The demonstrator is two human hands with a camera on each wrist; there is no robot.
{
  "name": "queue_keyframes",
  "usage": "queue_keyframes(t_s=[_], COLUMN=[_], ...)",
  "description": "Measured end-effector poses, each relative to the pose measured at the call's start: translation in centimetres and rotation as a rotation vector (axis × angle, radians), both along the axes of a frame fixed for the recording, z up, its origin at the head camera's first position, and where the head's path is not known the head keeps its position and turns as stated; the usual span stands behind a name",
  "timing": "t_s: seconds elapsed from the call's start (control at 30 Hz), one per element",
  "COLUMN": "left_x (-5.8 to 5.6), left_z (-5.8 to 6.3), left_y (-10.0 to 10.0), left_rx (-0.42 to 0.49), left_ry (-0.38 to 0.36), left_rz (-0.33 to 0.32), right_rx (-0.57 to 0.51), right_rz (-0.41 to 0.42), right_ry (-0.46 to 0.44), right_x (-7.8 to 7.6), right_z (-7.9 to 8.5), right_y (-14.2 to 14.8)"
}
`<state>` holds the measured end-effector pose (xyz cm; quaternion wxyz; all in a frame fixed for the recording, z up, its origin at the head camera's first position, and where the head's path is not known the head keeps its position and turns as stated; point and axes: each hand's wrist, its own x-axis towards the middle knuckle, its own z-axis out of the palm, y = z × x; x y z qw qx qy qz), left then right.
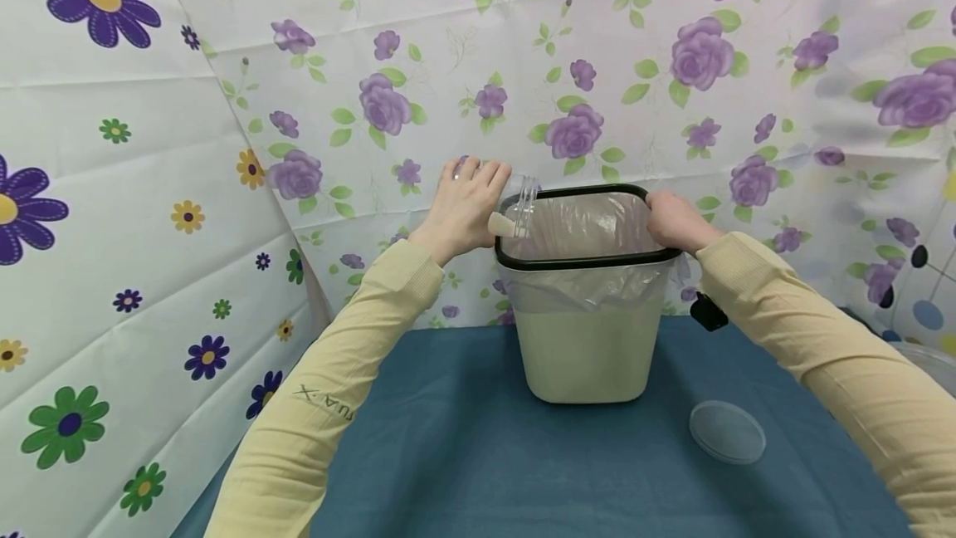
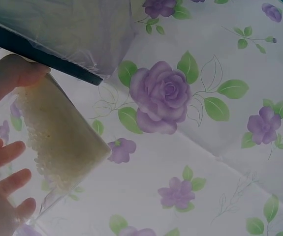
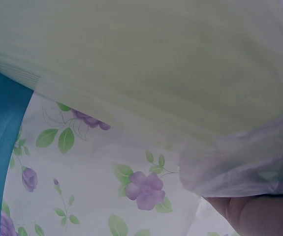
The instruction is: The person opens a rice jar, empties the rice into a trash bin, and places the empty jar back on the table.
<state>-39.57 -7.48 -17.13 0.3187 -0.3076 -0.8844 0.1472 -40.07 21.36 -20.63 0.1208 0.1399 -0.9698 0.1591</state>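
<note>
My left hand (image 1: 465,207) grips a clear plastic jar (image 1: 527,204), tipped sideways with its threaded mouth at the left edge of a bin's black rim (image 1: 590,262). Pale, rice-like grains (image 2: 65,137) lie banked along one side inside the jar; the left wrist view shows the thumb pressed against it. The beige wastebasket (image 1: 586,351) stands upright, lined with a thin clear plastic bag (image 1: 590,227) folded over the rim. At the right side of that rim, my right hand (image 1: 675,222) holds on with curled fingers, which the bag and bin partly hide in the right wrist view.
A round clear lid (image 1: 727,432) lies on the blue tablecloth (image 1: 478,455), right of the bin. The edge of another clear container (image 1: 929,364) shows at far right. Flower-printed sheets (image 1: 463,65) hang close behind the bin and along the left.
</note>
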Motion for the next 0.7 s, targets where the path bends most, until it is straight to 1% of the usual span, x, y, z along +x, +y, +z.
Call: queue_keyframes(t_s=[0.27, 0.7], left_x=[-0.15, -0.22], left_z=[-0.01, -0.03], left_y=[0.10, 0.31], left_rx=[-0.014, -0.043], left_ry=[0.031, 0.045], left_rz=[-0.012, 0.003], right_rx=[0.001, -0.010], right_rz=[0.003, -0.007], right_ry=[0.015, 0.005], right_x=[0.00, 0.32], right_z=[-0.03, 0.07], right_y=[0.07, -0.12])
